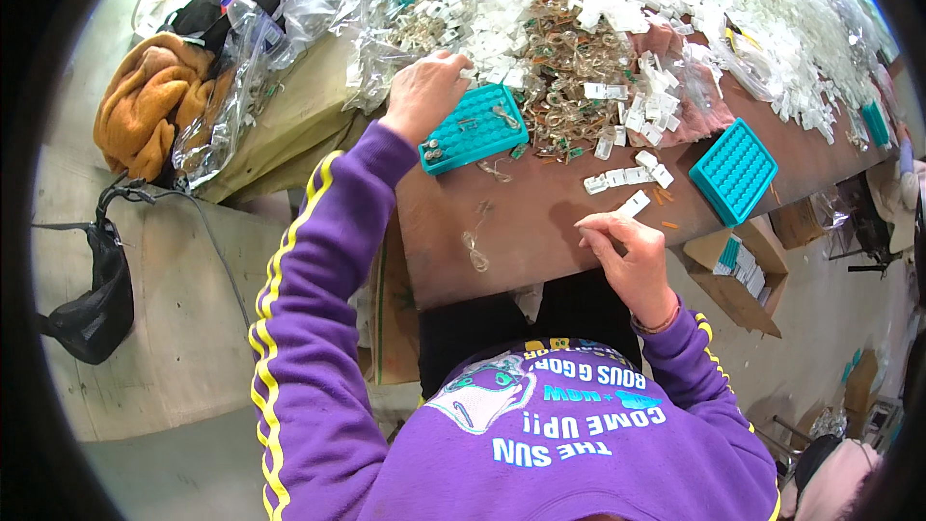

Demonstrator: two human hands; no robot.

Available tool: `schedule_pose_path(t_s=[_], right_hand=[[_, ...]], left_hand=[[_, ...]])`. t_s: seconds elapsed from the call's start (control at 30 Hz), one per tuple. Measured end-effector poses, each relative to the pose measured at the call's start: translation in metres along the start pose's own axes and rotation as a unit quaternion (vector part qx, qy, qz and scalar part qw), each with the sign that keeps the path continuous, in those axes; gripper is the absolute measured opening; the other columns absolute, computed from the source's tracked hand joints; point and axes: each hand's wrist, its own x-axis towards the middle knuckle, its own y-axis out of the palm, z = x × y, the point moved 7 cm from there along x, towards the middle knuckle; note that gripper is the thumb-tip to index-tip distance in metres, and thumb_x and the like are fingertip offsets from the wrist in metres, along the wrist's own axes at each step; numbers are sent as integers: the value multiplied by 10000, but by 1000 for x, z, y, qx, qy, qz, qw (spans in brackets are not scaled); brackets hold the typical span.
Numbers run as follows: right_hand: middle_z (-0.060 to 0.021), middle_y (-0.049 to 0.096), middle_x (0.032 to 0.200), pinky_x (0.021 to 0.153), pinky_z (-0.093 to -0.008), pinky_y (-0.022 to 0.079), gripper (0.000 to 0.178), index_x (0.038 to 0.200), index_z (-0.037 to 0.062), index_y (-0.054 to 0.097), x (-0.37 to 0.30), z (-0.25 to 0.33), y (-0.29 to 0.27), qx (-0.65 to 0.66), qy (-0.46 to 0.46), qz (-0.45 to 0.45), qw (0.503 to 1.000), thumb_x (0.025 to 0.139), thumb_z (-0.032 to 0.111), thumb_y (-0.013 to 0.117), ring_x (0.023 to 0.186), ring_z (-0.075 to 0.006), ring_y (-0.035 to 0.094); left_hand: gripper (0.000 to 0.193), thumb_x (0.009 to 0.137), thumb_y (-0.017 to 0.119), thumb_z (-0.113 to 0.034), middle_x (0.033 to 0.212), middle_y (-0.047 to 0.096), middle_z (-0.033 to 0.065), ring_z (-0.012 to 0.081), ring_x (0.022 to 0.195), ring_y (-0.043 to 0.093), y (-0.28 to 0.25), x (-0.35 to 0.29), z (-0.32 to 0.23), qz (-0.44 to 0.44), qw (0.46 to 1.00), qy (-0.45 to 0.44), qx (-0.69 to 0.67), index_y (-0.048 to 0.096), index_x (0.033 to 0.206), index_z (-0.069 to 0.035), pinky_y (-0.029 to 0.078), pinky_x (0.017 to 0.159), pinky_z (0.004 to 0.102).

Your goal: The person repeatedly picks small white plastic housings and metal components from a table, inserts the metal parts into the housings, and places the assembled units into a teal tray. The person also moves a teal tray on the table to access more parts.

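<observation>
My left hand [427,95] reaches over the far left corner of a teal tray [461,156] with small compartments. Its fingers are closed at the edge of a heap of white plastic pieces [497,63]; what they grip is hidden. A few small metal parts [433,149] sit in the tray's near left corner. My right hand [629,257] is over the table's near edge, thumb and fingertips pinched together; anything between them is too small to make out. Just beyond its knuckles lies a white plastic casing [634,204], with a short row of similar casings [622,177] behind.
A pile of coiled clear wires with small green boards [569,96] fills the table's middle. A second teal tray [735,172] lies at the right. One loose coiled wire [475,253] is near the front edge. An open cardboard box [741,275] stands below, right. A bottle [253,21] lies far left.
</observation>
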Motion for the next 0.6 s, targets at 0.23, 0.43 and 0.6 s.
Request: schedule_pose_path(t_s=[0.23, 0.43, 0.6], right_hand=[[-93, 672, 803, 604, -243, 514, 100, 916, -25, 671, -4, -8, -19, -3, 18, -8, 1000, 829, -57, 634, 671, -140, 659], [-92, 676, 811, 611, -251, 512, 86, 904, -12, 668, 11, 5, -4, -19, -23, 13, 999, 828, -41, 640, 668, -152, 662], [-97, 654, 810, 636, -326, 512, 71, 886, 36, 654, 59, 30, 30, -114, -171, 45, 978, 815, 30, 661, 713, -265, 643]], left_hand=[[138, 824, 594, -231, 895, 670, 110, 328, 846, 653, 36, 25, 22, 68, 995, 20, 77, 662, 868, -120, 511, 746, 428], [175, 845, 606, -222, 718, 649, 138, 287, 690, 660, -19, 2, 33, -46, 998, -21, -40, 662, 953, -96, 511, 639, 368], [110, 856, 599, -108, 858, 687, 99, 148, 755, 642, -54, -59, 36, -116, 945, -130, -276, 616, 898, -9, 496, 691, 279]])
